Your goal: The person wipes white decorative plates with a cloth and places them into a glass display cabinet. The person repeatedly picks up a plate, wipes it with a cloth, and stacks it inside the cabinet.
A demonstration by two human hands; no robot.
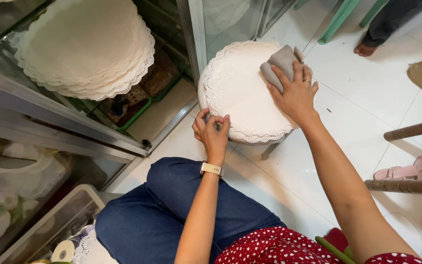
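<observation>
A stack of white lace-edged round paper doilies (pixel 240 93) lies on a small white stool (pixel 202 95) in front of me. My left hand (pixel 212 131) pinches the near scalloped edge of the stack between thumb and fingers. My right hand (pixel 294 90) presses a folded grey cloth (pixel 280 62) onto the far right part of the top doily. I wear a pale wristwatch (pixel 211 169) on the left wrist and a ring on the right hand.
A taller stack of round doilies (pixel 86 46) rests on a glass display counter (pixel 50 105) at left. A clear bin (pixel 59 222) with ribbon rolls sits at lower left. Another person's bare foot (pixel 366 49), a pink sandal (pixel 406 171) and wooden chair legs (pixel 413 129) are at right.
</observation>
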